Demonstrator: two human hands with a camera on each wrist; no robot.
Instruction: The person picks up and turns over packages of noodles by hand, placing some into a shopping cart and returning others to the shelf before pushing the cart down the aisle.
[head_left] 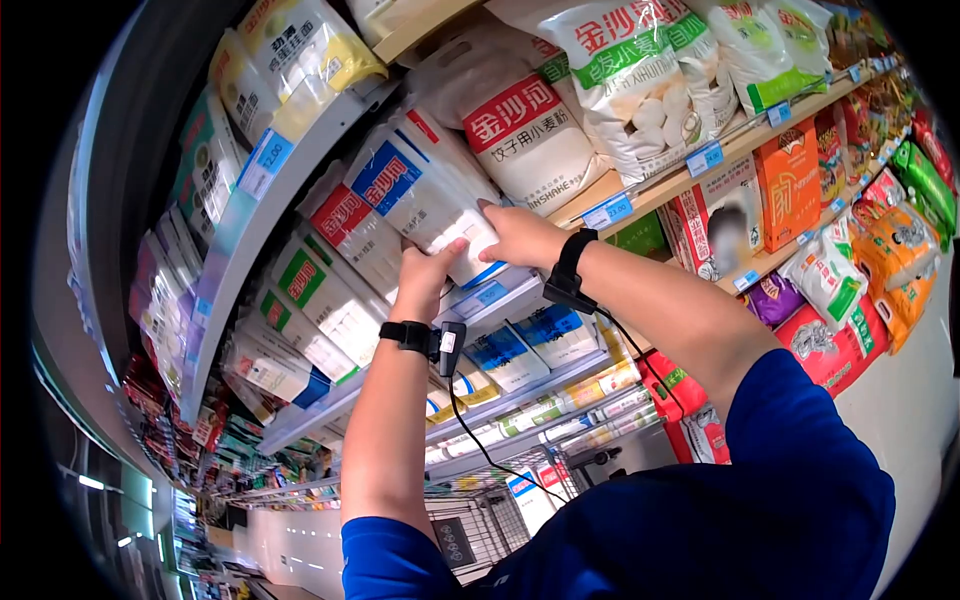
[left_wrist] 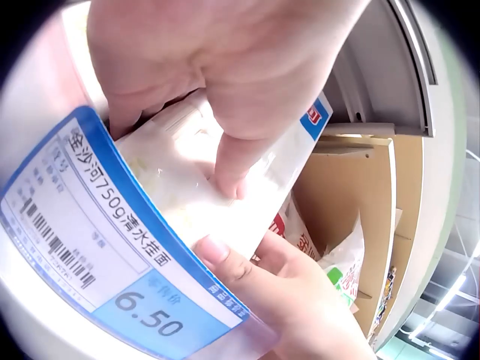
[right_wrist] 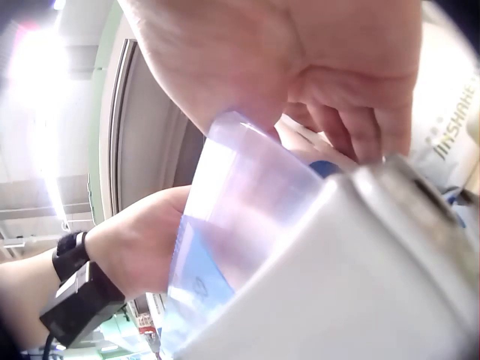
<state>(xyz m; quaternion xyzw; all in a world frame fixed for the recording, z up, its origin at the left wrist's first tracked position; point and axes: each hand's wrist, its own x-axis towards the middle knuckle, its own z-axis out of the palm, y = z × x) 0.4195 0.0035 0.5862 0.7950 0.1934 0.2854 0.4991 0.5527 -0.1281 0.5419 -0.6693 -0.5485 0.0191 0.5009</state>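
Observation:
A white pack of dried noodles [head_left: 440, 212] with a blue label lies on the shelf, its near end at the shelf's front edge. My left hand [head_left: 425, 280] holds this end from the left; in the left wrist view its thumb [left_wrist: 232, 176] presses on the wrapper. From the other side my right hand [head_left: 522, 238] grips the same end, its thumb on top and its fingers curled round the side. A clear price strip and a white shelf edge [right_wrist: 322, 285] hide part of the hold in the right wrist view.
Noodle packs with red labels [head_left: 345, 215] and green labels [head_left: 300, 275] lie to the left. Large flour bags [head_left: 520, 130] stand on the right. A 6.50 price tag [left_wrist: 120, 232] fronts the shelf. Below is a wire shopping cart [head_left: 490, 525] with packs in it.

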